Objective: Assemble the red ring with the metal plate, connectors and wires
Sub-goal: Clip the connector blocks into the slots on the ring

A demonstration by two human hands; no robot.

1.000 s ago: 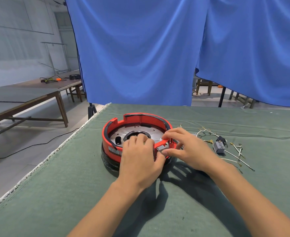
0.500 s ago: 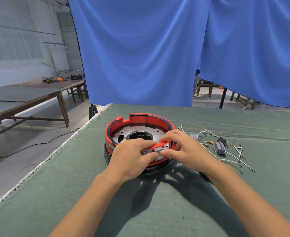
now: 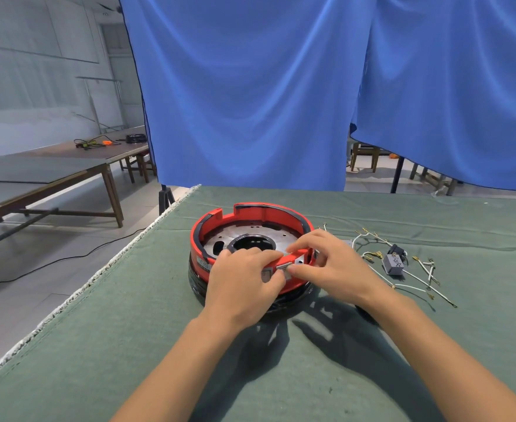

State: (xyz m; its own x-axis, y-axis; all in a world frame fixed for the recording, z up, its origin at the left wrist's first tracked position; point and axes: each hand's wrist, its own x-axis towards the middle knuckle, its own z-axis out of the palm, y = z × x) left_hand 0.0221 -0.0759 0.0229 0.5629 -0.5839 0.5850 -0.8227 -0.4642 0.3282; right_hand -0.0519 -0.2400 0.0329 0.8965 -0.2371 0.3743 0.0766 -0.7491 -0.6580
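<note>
Red ring [image 3: 250,213] sits on the green cloth-covered table [image 3: 129,345], toward its far left part, stacked on a black base [image 3: 197,284], with the round metal plate [image 3: 220,239] lying flat inside it, a large dark hole at the plate's middle. Far to the left, beyond the table edge, a long wooden bench [image 3: 53,178] stands on the floor with a cable trailing below it. Over the ring's near wall, the left hand [image 3: 240,287] rests with fingers curled across the rim, its fingertips pressing a small grey connector [image 3: 266,275] against the red wall. Just beside it, the right hand [image 3: 329,269] pinches a second small grey connector [image 3: 285,269] between thumb and forefinger at the same stretch of rim, the other fingers arched over the ring's top edge. Right of the hands, loose white wires [image 3: 415,287] with brass terminals lie scattered on the cloth, and among them a small grey box [image 3: 393,264] with a black part behind it. A blue curtain [image 3: 250,86] hangs behind the table.
</note>
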